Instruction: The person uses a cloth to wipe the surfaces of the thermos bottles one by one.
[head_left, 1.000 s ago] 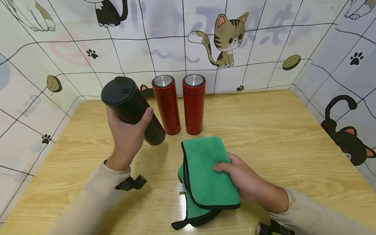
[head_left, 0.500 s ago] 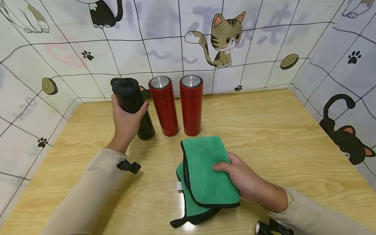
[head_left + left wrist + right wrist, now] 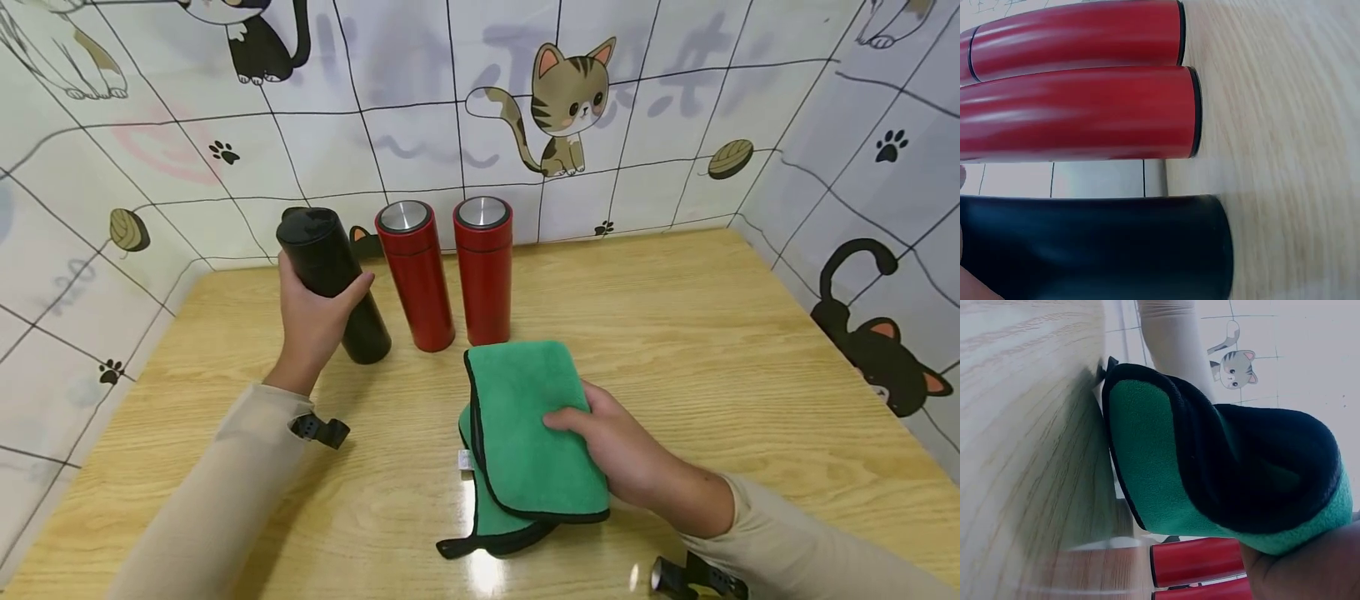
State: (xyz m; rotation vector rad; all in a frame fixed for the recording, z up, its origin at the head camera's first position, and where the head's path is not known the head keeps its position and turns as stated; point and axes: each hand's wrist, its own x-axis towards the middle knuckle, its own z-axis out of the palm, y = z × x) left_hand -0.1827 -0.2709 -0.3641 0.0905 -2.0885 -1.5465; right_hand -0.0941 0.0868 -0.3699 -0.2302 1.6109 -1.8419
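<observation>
My left hand (image 3: 311,325) grips a black tumbler (image 3: 330,267) round its middle, at the left end of a row of bottles. In the left wrist view the black tumbler (image 3: 1097,247) lies close beside a red thermos (image 3: 1085,115), with a gap between them. Two red thermoses, one left (image 3: 420,283) and one right (image 3: 483,279), stand upright with silver lid tops. My right hand (image 3: 622,446) pinches a folded green towel (image 3: 532,425) with black edging, thumb on top. Seen from the right wrist, the towel (image 3: 1147,456) hangs in a loose fold, its lower part near the table.
The wooden table (image 3: 712,367) meets a wall (image 3: 420,142) with a cat print behind the bottles. Side walls with the same print rise on the left (image 3: 67,275) and right (image 3: 900,200).
The black tumbler has swung from a tilted, nearer position to a more upright stance left of the red thermoses, with my left hand on it. The towel has barely moved.
</observation>
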